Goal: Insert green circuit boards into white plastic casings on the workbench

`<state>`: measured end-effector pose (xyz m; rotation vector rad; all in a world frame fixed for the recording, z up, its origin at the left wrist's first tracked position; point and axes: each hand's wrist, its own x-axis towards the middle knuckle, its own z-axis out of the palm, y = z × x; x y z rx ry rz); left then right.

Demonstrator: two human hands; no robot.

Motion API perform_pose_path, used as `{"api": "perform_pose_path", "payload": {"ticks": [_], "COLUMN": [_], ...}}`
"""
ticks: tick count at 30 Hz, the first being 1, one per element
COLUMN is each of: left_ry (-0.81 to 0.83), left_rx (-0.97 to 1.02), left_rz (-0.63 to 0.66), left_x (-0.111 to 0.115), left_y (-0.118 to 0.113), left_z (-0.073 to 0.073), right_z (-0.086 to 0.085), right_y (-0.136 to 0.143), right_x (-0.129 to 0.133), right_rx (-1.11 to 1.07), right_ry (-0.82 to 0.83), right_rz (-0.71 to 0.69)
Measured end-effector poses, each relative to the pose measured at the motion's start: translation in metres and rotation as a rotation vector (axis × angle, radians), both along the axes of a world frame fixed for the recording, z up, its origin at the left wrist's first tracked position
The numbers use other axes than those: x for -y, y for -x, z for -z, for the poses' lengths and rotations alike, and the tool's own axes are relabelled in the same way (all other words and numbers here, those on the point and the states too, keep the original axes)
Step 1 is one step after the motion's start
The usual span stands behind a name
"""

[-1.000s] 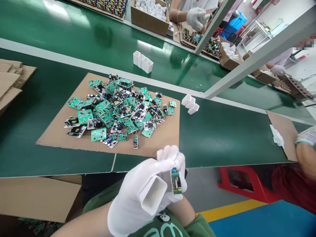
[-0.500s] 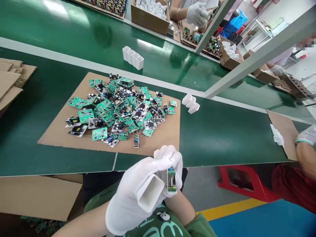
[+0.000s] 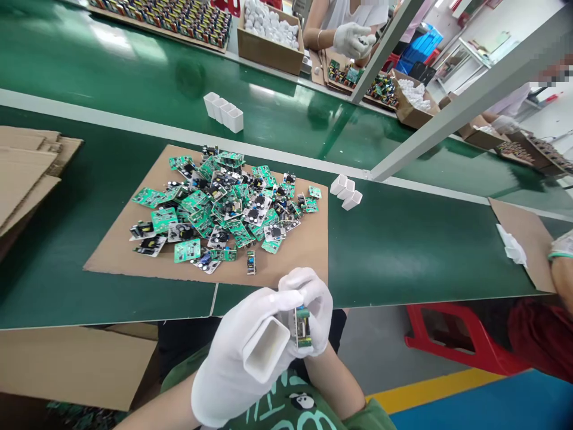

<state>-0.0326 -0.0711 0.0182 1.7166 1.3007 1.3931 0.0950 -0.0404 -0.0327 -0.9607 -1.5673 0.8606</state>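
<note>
Now the right hand [image 3: 313, 307], its grip closed around a small circuit board [image 3: 303, 330], has drawn nearer the white casing [image 3: 264, 353] clasped by the left hand [image 3: 237, 349]; the board remains outside, just beside it.

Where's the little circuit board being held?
The circuit board is low-centre in the head view, in the right hand, just right of the white box in the left hand.
</note>
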Motion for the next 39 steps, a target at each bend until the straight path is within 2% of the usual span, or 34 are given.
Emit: {"api": "perform_pose_path", "payload": {"ticks": [3,4,8,11,14,18,22,24,27,29,31,33,35,37,39], "left_ry": [-0.026,-0.011,0.049,0.094,0.165,0.309,0.554,0.626,0.619,0.622,0.647,0.635,0.583,0.558,0.578], "left_rx": [-0.024,-0.041,-0.038,0.090,0.299,0.523,0.651,0.682,0.722,0.761,0.796,0.827,0.812,0.775,0.751], "left_rz": [-0.002,-0.018,-0.113,-0.143,-0.051,0.073,0.133,0.119,0.015,-0.046,-0.067,-0.075,-0.082,-0.079,-0.082], "left_x": [0.001,0.001,-0.002,-0.007,-0.012,-0.020,-0.021,-0.020,-0.018,-0.016,-0.014,-0.011,-0.007,-0.001,0.005], "left_y": [0.012,0.016,0.026,0.024,0.018,0.012,0.013,0.017,0.029,0.039,0.051,0.063,0.075,0.088,0.100], "left_z": [0.009,0.012,0.017,0.014,0.014,0.021,0.028,0.027,0.020,0.014,0.011,0.014,0.020,0.026,0.029], "right_z": [-0.008,-0.011,-0.025,-0.035,-0.034,-0.025,-0.023,-0.017,0.001,0.008,-0.001,-0.028,-0.063,-0.092,-0.105], "right_y": [-0.019,-0.026,-0.045,-0.041,-0.026,-0.013,-0.025,-0.040,-0.071,-0.091,-0.100,-0.087,-0.045,0.021,0.098], "right_x": [-0.009,-0.013,-0.028,-0.030,-0.024,-0.019,-0.026,-0.033,-0.044,-0.051,-0.061,-0.082,-0.119,-0.169,-0.226], "right_rx": [-0.216,-0.209,0.017,0.206,0.300,0.318,0.501,0.643,0.871,1.018,1.100,1.087,1.015,0.928,0.936], "right_ry": [0.053,0.076,0.127,0.083,-0.069,-0.200,-0.223,-0.221,-0.239,-0.265,-0.296,-0.331,-0.345,-0.306,-0.141], "right_rz": [-0.097,-0.095,0.002,-0.113,-0.206,-0.059,0.062,0.180,0.326,0.316,0.271,0.253,0.247,0.078,-0.048]}}
